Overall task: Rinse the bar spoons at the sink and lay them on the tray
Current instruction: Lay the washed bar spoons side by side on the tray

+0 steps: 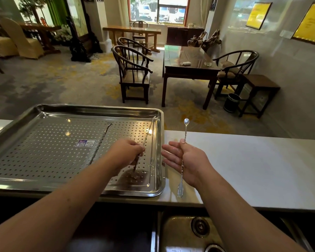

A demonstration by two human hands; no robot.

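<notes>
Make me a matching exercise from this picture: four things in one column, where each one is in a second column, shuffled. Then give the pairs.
Things
1. bar spoon with fork end
2. bar spoon over the tray
3. bar spoon lying flat
4. sink

Places
A. on the perforated tray, untouched
B. below the counter edge, near the camera
C. in the right hand, bowl end up
D. in the left hand, along the tray's right side

Pairs: 1-C, 2-D, 3-A, 4-B

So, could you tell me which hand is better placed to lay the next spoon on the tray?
Left. The left hand already holds its spoon low over the tray, while the right hand holds its spoon upright, beside the tray over the counter.
</notes>
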